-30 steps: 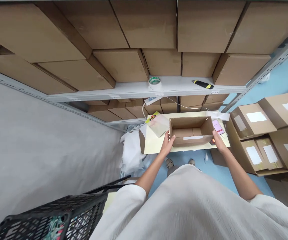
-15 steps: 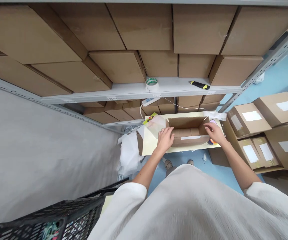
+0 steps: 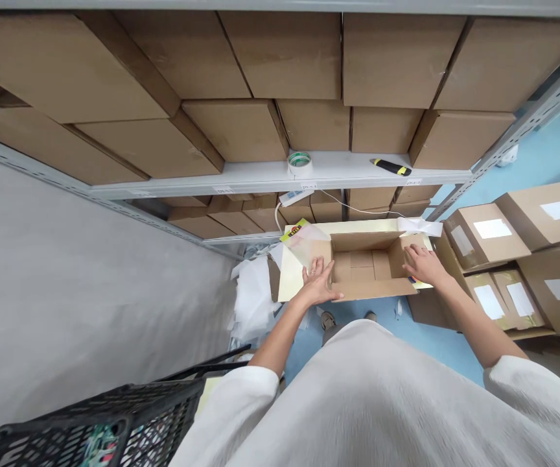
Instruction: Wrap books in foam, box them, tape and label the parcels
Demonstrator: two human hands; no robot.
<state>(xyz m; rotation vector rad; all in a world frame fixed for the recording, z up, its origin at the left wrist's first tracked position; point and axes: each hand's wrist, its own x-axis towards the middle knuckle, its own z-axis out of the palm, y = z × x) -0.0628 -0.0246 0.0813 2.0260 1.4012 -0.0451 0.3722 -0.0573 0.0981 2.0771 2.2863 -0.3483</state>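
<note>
A cardboard box [image 3: 365,264] with its top flaps turned outward lies on the pale yellow tabletop [image 3: 287,275]; its inside is bare. My left hand [image 3: 317,285] rests on the left flap with fingers spread, the thumb along the near left corner. Over at the right flap, my right hand [image 3: 423,264] lies on top with its fingers stretched and slightly bent, holding nothing. Part of a colourful printed item shows beneath that flap; I cannot make out what it is.
Stacked cartons [image 3: 280,55] fill the shelf rack. A tape roll [image 3: 300,165] and a utility knife [image 3: 391,167] lie on the shelf edge. Labelled boxes [image 3: 491,228] stand at right, white paper scraps [image 3: 253,292] and a black crate [image 3: 95,415] at left.
The near flap has folded outward toward me, and the side flaps now lie spread out. My left hand moved down to the near left corner; my right hand moved onto the right flap.
</note>
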